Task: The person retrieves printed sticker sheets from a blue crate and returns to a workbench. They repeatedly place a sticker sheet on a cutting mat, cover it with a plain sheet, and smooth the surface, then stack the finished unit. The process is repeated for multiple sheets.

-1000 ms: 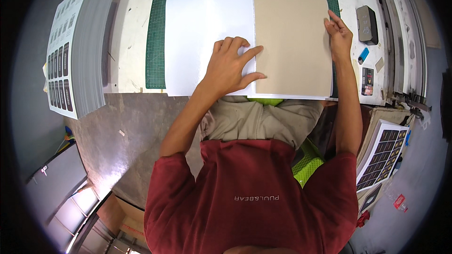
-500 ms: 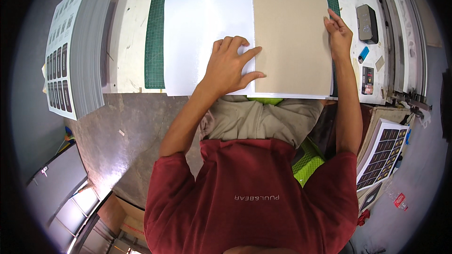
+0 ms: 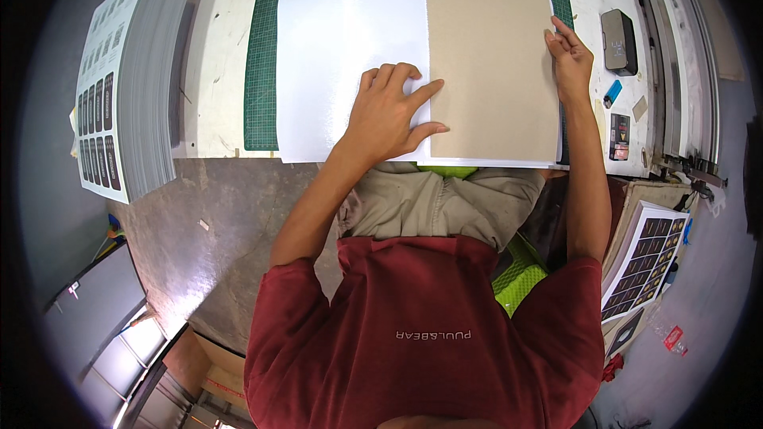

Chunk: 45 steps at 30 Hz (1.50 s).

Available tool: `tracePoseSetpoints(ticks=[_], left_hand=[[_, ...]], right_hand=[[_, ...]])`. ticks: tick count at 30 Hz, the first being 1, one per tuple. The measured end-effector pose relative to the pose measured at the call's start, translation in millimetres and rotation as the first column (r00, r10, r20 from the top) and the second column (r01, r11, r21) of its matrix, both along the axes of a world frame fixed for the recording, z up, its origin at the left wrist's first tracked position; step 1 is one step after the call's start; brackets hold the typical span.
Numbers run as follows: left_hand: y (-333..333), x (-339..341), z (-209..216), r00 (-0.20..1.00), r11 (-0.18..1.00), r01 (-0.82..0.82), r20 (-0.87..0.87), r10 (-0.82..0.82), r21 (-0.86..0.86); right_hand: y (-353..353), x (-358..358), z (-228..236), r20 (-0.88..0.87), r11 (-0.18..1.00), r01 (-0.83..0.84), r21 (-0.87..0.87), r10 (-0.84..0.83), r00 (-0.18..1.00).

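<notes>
A brown cardboard sheet [image 3: 493, 63] lies over the right half of white glossy sheets [image 3: 342, 40] on a green cutting mat [image 3: 261, 95]. My left hand [image 3: 388, 111] rests where the white meets the brown. Its fingers are spread, with the index finger and thumb tips on the cardboard's left edge. At the cardboard's right edge is my right hand [image 3: 572, 63], its fingers curled and its thumb and index tips closed at the edge. The edge of the white sheet shows just beyond the cardboard there.
A tall stack of printed sheets [image 3: 151, 79] stands on the left. To the right are a black digital clock [image 3: 620, 41], a blue lighter [image 3: 612, 94], a small dark box [image 3: 620, 137] and a metal rail [image 3: 687, 71]. More printed sheets [image 3: 645, 262] sit lower right.
The cardboard's top edge has shifted slightly toward me. My right hand has moved a little to the left with its right edge. My left hand stays in place.
</notes>
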<state>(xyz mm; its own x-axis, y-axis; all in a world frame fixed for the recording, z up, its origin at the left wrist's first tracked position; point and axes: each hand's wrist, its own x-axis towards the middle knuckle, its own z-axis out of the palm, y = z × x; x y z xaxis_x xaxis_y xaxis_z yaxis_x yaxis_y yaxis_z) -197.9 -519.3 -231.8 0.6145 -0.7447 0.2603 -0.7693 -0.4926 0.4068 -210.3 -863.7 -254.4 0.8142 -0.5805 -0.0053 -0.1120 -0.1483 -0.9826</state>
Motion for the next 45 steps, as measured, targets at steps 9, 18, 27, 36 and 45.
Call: tracePoseSetpoints(ticks=[9, 18, 27, 36, 45], left_hand=[[-2, 0, 2, 1.0, 1.0, 0.004, 0.006, -0.005, 0.022], [-3, -3, 10, 0.999, 0.994, -0.011, -0.04, 0.016, 0.108], [102, 5, 18, 0.486, 0.495, -0.868, -0.143, 0.862, 0.034], [157, -13, 31, 0.439, 0.556, -0.829, -0.69, 0.575, -0.063], [103, 36, -34, 0.669, 0.305, -0.587, -0.661, -0.34, -0.75]], right_hand=[[-4, -2, 0, -0.084, 0.987, -0.001, -0.16, -0.013, 0.996], [74, -61, 53, -0.293, 0.389, -0.408, -0.826, 0.322, 0.9], [88, -73, 35, -0.353, 0.36, -0.467, -0.807, 0.339, 0.872], [84, -76, 28, -0.278, 0.455, -0.435, -0.777, 0.371, 0.886], [55, -73, 37, -0.316, 0.45, -0.529, -0.72, 0.466, 0.826]])
